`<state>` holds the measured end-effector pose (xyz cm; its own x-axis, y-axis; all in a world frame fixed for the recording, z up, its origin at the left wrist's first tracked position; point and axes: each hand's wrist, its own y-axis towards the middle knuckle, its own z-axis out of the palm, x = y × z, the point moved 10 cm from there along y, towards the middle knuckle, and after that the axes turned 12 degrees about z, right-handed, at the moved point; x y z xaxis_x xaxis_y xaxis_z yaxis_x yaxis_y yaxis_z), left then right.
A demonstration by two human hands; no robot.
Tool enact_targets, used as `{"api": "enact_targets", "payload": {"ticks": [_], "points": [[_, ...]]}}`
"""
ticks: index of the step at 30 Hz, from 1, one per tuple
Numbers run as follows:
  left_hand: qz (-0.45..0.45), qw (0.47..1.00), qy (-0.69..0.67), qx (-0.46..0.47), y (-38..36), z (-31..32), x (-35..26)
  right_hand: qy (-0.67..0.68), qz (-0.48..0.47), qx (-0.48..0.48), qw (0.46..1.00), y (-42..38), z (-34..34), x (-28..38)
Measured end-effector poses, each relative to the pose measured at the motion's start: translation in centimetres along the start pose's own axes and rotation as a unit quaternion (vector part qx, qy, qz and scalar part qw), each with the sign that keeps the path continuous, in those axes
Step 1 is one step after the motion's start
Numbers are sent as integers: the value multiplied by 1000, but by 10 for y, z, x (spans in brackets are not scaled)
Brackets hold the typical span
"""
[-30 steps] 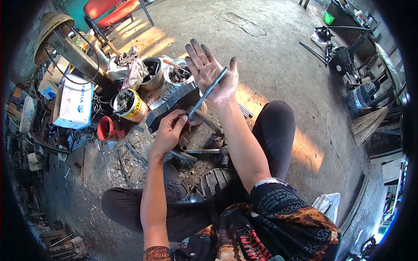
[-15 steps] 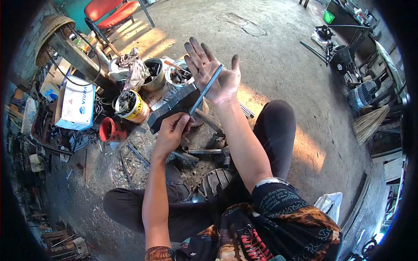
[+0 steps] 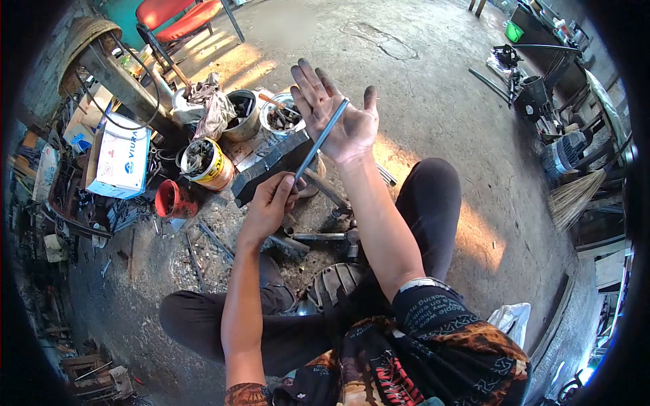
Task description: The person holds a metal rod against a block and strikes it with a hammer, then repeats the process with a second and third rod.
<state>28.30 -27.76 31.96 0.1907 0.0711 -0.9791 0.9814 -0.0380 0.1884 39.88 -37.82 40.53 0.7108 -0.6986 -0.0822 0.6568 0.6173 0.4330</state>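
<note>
A thin, straight metal rod [image 3: 321, 140] slants up and to the right between my hands. My left hand [image 3: 269, 206] is closed around its lower end, with the thumb pressed along it. Palm up, my right hand [image 3: 338, 128] is open with the fingers stretched out and the thumb apart. The rod's upper end lies across that palm; the fingertips are darkened. Just behind my left hand is a dark, heavy block [image 3: 267, 169], partly hidden by the hand and rod. Below the hands, a hammer [image 3: 351, 242] lies on the ground between my legs.
A yellow bucket [image 3: 218, 174], a red container [image 3: 175, 200], a white box [image 3: 120, 159] and a pail of metal pieces [image 3: 281, 132] stand left of and behind the block. A red chair [image 3: 193, 26] is at the back. A straw broom [image 3: 575, 193] and a motor [image 3: 563, 154] are at right.
The view has shifted very slightly. Both hands and the rod keep nearly the same pose, with my right palm still open under the rod's upper end.
</note>
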Motion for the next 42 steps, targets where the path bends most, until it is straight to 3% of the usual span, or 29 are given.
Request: {"api": "enact_targets", "payload": {"ticks": [4,5,6,7,8,9,11,13,15,17,19,20,23,24,25,27,28,29,31,33,34,35,37,39,42], "points": [[42,997,55,-20,3,-10,-2,-37,-21,-75,996,-1,-11,10],[52,993,99,-44,4,-20,-6,-152,-105,-226,956,-13,-33,37],[61,985,143,-71,3,-31,-11,-261,-181,-367,874,-32,-43,65],[58,984,145,-81,4,-38,-12,-355,-298,-453,762,-56,-23,90],[151,948,256,-110,3,-50,-37,-404,-378,-456,697,-68,2,107],[237,890,365,-137,-3,-56,-61,-404,-367,-455,704,-68,9,108],[219,863,428,-156,-7,-70,-80,-666,-394,-246,584,-49,79,78],[221,811,531,-110,-6,-70,-89,-778,-242,-165,556,-20,72,24],[214,802,546,-113,-7,-79,-87,-870,-138,-120,458,-11,59,-42],[222,773,593,-39,-7,-70,-86,-906,-29,-52,418,-3,10,-78],[214,776,591,-45,-11,-73,-87,-900,24,-22,435,-5,-18,-98],[206,767,605,-53,-14,-77,-83,-910,19,-36,413,-6,-47,-95],[156,756,634,-43,-15,-87,-76,-885,68,-32,460,-4,-43,-118],[122,757,642,-13,-14,-89,-71,-888,17,-7,460,-5,-39,-121],[117,755,644,-21,-15,-93,-76,-879,34,-47,474,-5,-51,-118],[318,744,563,-171,-36,-97,-132,-851,114,-104,503,-7,-79,-114],[371,723,526,-250,-51,-107,-155,-803,106,-91,579,-6,-87,-115],[413,686,505,-322,-70,-124,-167,-804,109,-82,578,-7,-95,-114],[402,698,386,-451,-99,-170,-173,-731,129,-107,661,-10,-91,-117],[442,714,117,-530,-114,-218,-159,-725,138,-94,669,-10,-87,-129],[409,735,-14,-541,-117,-239,-147,-727,127,-86,669,-10,-79,-136],[406,727,-175,-525,-116,-255,-131,-728,116,-78,671,-11,-70,-143],[384,703,-368,-472,-113,-260,-119,-720,161,-108,667,-18,-74,-158],[405,686,-458,-394,-105,-262,-117,-655,220,-114,714,-26,-87,-176],[429,677,-514,-307,-95,-254,-128,-649,250,-95,713,-33,-93,-197]]}}
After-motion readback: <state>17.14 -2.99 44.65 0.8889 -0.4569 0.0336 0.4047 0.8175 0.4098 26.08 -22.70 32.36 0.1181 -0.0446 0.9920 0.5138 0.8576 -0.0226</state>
